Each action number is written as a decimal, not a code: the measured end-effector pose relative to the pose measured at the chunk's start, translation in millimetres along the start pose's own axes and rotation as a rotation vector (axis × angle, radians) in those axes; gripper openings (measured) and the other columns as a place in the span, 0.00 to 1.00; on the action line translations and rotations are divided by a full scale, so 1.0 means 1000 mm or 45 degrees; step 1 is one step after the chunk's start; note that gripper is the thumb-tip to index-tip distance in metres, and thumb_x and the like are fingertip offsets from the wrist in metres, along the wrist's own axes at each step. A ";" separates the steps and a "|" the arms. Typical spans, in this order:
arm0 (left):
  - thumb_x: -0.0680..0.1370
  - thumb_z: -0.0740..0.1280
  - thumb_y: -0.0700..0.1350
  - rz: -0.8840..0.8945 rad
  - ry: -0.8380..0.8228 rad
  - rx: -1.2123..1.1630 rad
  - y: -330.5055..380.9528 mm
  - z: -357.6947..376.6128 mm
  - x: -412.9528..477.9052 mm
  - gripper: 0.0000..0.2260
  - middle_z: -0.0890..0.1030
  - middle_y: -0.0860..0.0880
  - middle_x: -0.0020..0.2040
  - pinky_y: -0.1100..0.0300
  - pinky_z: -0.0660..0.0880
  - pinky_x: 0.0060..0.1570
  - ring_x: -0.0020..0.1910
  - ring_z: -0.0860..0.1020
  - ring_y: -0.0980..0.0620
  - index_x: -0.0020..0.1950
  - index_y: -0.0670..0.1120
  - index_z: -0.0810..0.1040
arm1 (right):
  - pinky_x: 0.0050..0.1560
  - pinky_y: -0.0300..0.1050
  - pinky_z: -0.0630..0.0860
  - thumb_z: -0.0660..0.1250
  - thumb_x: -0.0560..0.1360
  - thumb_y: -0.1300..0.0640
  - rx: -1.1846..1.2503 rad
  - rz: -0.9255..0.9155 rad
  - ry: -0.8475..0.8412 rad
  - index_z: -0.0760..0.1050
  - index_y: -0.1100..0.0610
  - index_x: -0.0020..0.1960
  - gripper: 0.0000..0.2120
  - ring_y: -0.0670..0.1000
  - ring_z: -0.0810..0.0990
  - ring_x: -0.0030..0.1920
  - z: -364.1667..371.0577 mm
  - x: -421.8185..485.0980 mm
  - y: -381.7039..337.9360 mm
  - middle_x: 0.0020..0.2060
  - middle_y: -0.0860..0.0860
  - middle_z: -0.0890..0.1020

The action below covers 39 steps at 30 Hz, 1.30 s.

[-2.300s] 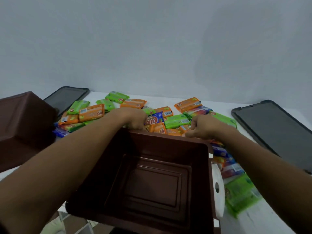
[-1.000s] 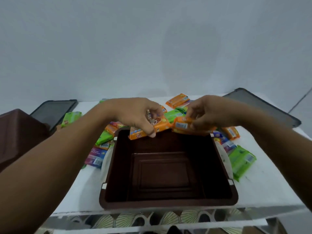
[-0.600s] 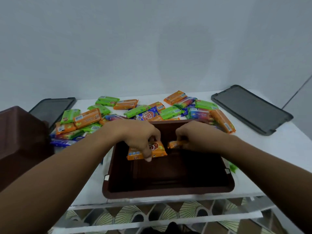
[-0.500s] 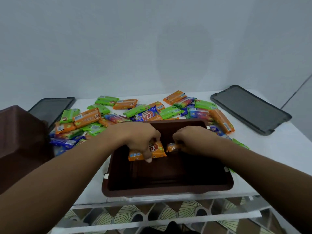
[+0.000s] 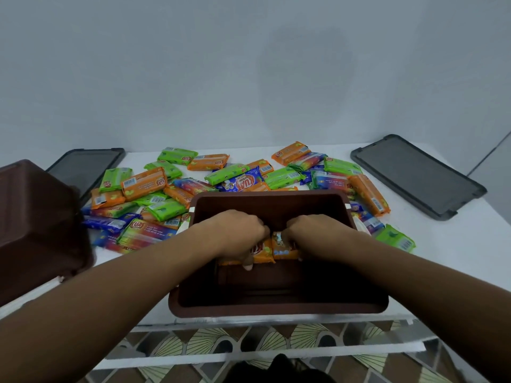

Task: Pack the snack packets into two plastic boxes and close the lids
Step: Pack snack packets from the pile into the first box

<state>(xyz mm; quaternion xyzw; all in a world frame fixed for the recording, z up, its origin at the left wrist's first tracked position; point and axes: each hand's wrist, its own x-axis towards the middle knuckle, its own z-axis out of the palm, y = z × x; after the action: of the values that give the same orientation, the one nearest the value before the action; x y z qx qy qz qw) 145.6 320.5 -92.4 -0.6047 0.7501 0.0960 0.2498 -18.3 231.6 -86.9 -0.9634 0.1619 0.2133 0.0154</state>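
Observation:
A brown plastic box (image 5: 276,306) stands open at the table's front edge. Both my hands are down inside it. My left hand (image 5: 235,236) grips an orange snack packet (image 5: 262,254), and my right hand (image 5: 315,234) holds another orange packet (image 5: 284,248) right beside it, near the box floor. A heap of green, orange and blue snack packets (image 5: 235,178) lies on the white table (image 5: 448,261) behind the box. A second brown box (image 5: 36,222) stands at the left. Two dark grey lids lie flat, one at the back left (image 5: 83,167) and one at the right (image 5: 417,175).
A loose green packet (image 5: 395,239) lies to the right of the box. A grey wall rises close behind the table. Patterned floor tiles (image 5: 271,344) show below the table's front edge.
My hands picked orange packets from the pile, brought them over the box and lowered them inside, close to its floor.

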 end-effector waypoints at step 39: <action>0.78 0.72 0.50 0.002 0.519 -0.561 -0.022 -0.038 -0.036 0.05 0.78 0.54 0.36 0.58 0.68 0.35 0.35 0.74 0.60 0.47 0.50 0.81 | 0.46 0.36 0.75 0.73 0.76 0.54 0.724 0.211 0.561 0.84 0.48 0.55 0.08 0.43 0.81 0.44 -0.032 -0.032 0.007 0.44 0.45 0.84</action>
<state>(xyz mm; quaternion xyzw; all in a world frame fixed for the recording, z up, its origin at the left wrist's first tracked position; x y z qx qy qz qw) 162.2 328.9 -38.1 -0.6506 0.7464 0.1333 -0.0435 -34.8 231.3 -44.0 -0.9270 0.2915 -0.0522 0.2301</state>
